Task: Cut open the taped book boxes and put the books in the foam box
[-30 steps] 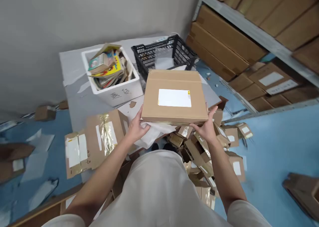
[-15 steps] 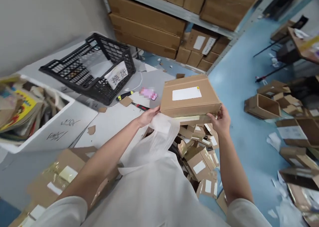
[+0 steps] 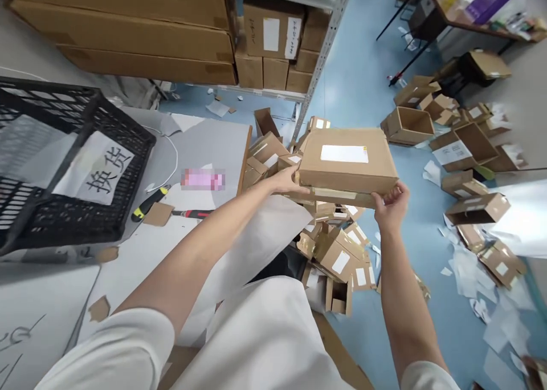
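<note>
Between my two hands I hold a flat brown cardboard box (image 3: pixel 342 176) with a white label on top. My left hand (image 3: pixel 289 181) grips its near left corner, while my right hand (image 3: pixel 392 204) clasps the near right corner, thumb on the front. A strip of tape runs along the box's lower front side. Beneath it the floor is strewn with several small opened cartons (image 3: pixel 339 259). On the white tabletop (image 3: pixel 149 270) to the left lie a yellow-black cutter (image 3: pixel 149 203), a red-black tool (image 3: pixel 192 214) and a blurred pink item (image 3: pixel 203 179).
A black plastic crate (image 3: pixel 77 167) with a handwritten sign stands at the left. Ahead is a metal shelf (image 3: pixel 320 53) with long brown boxes (image 3: pixel 141 33). Open cartons (image 3: pixel 408 125) and paper scraps (image 3: pixel 470 270) cover the floor at right, near another table (image 3: pixel 453 8).
My view has turned to the right, and both hands have carried the box rightward, past the table edge and over the floor cartons. My grip at both corners stays closed.
</note>
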A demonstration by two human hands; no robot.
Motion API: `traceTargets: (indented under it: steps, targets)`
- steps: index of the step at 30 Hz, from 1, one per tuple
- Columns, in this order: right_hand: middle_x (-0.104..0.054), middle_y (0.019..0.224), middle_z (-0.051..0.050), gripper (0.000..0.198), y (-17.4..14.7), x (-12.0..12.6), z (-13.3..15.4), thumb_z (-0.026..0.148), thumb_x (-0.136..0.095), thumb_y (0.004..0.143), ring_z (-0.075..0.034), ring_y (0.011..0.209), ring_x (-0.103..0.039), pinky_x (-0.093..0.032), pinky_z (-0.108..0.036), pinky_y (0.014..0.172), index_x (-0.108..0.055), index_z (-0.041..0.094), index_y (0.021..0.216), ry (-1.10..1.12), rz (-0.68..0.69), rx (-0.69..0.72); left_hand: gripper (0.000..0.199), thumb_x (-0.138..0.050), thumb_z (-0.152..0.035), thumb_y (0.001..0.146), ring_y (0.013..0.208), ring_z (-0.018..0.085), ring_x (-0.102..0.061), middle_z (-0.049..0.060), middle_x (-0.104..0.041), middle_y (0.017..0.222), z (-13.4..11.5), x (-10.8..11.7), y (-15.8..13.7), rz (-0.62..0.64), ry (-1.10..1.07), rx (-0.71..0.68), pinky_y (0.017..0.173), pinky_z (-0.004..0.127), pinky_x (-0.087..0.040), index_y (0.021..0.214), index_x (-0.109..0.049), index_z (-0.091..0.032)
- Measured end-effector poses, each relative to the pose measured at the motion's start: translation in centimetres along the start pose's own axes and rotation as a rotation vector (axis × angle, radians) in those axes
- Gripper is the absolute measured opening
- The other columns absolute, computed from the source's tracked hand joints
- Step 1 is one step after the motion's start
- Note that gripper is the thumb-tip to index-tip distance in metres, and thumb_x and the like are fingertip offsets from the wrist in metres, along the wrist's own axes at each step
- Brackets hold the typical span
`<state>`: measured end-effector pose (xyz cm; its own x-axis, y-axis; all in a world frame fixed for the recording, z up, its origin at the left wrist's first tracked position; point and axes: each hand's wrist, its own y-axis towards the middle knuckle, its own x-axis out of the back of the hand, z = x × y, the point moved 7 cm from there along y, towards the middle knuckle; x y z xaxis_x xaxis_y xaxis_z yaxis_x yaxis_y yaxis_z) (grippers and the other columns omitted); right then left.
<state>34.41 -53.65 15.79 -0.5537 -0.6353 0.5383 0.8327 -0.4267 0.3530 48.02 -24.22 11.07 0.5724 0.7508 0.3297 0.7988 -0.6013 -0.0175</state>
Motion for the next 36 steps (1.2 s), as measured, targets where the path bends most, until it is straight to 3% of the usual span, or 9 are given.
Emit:
traceTargets:
  steps: [4,10,15,21,25,29,33,34,36]
  targets:
    - [-0.027,0.148,-0.020,0.095,-0.2,-1.6,0.6,0.030,-0.067,0.068,-0.033,0.137,-0.031,-0.036,-0.050,0.106,-0.016,0.017,0.147,-0.312,0.040,0.047,0.104,-0.085,-0.032,0.049,0.124,0.032,-0.049,0.013,-0.053,0.133,1.1,-1.9,1.5,-0.193,0.046,0.028,0.105,0.043,-0.038,0.140,-0.037,-0.017]
    - [-0.015,0.151,-0.021,0.086,0.0,-3.5,4.5,0.023,-0.063,0.067,-0.044,0.138,-0.020,-0.032,-0.059,0.103,-0.030,0.016,0.146,-0.662,0.135,0.180,0.084,-0.074,-0.018,0.059,0.119,0.030,-0.050,0.011,-0.055,0.127,1.9,-1.7,-0.5,-0.389,0.098,0.108,0.101,0.042,-0.041,0.136,-0.041,-0.018]
    - [-0.038,0.146,-0.017,0.066,2.3,-1.8,6.5,0.021,-0.053,0.075,-0.035,0.128,-0.045,-0.045,-0.047,0.095,-0.043,0.021,0.140,-0.742,0.191,0.111,0.085,-0.068,-0.020,0.068,0.120,0.026,-0.051,0.010,-0.053,0.133,1.5,-0.3,-0.2,-0.338,-0.004,0.016,0.101,0.040,-0.042,0.144,-0.031,-0.021]
    - [-0.055,0.134,-0.012,0.051,5.3,1.5,5.0,0.017,-0.043,0.081,-0.030,0.118,-0.057,-0.043,-0.046,0.099,-0.057,0.022,0.129,-0.713,0.038,0.011,0.104,-0.079,-0.028,0.060,0.138,0.032,-0.031,0.019,-0.032,0.150,2.8,-3.2,-0.2,-0.086,-0.013,0.050,0.114,0.045,-0.026,0.147,-0.025,-0.014]
    - [-0.059,0.131,-0.013,0.045,5.4,1.4,2.5,0.026,-0.042,0.087,-0.030,0.120,-0.056,-0.043,-0.047,0.098,-0.058,0.020,0.129,-0.652,-0.016,-0.038,0.109,-0.081,-0.043,0.060,0.138,0.035,-0.031,0.019,-0.032,0.150,5.3,-2.8,-2.4,-0.176,-0.070,0.232,0.113,0.050,-0.026,0.148,-0.022,-0.016]
    - [-0.067,0.119,-0.013,0.041,4.3,-0.7,1.8,0.034,-0.040,0.091,-0.028,0.112,-0.061,-0.047,-0.044,0.093,-0.063,0.020,0.121,-0.560,0.046,-0.068,0.107,-0.077,-0.047,0.065,0.134,0.032,-0.039,0.017,-0.037,0.147,5.4,-2.2,-1.1,-0.288,-0.169,0.284,0.110,0.049,-0.032,0.149,-0.017,-0.021]
    - [-0.069,0.110,-0.016,0.044,3.8,-1.3,2.3,0.041,-0.040,0.092,-0.031,0.100,-0.065,-0.047,-0.045,0.088,-0.064,0.018,0.122,-0.611,0.068,-0.103,0.105,-0.074,-0.050,0.069,0.144,0.032,-0.017,0.015,-0.023,0.154,5.2,-0.4,-1.7,-0.472,-0.003,0.276,0.116,0.050,-0.018,0.149,-0.012,-0.023]
    - [-0.070,0.105,-0.017,0.046,3.8,-0.9,2.0,0.042,-0.039,0.092,-0.032,0.097,-0.065,-0.047,-0.046,0.086,-0.064,0.017,0.121,-0.634,0.055,-0.137,0.104,-0.076,-0.049,0.066,0.145,0.033,-0.011,0.015,-0.023,0.154,5.7,-0.2,-3.1,-0.432,0.070,0.283,0.116,0.052,-0.013,0.148,-0.018,-0.022]
    - [-0.071,0.100,-0.018,0.049,3.7,-0.2,1.0,0.045,-0.037,0.093,-0.033,0.093,-0.065,-0.046,-0.048,0.084,-0.065,0.016,0.120,-0.663,0.050,-0.201,0.094,-0.080,-0.049,0.059,0.145,0.035,-0.010,0.015,-0.033,0.150,7.6,-1.3,-7.0,-0.135,0.203,0.336,0.115,0.057,-0.005,0.139,-0.038,-0.024]
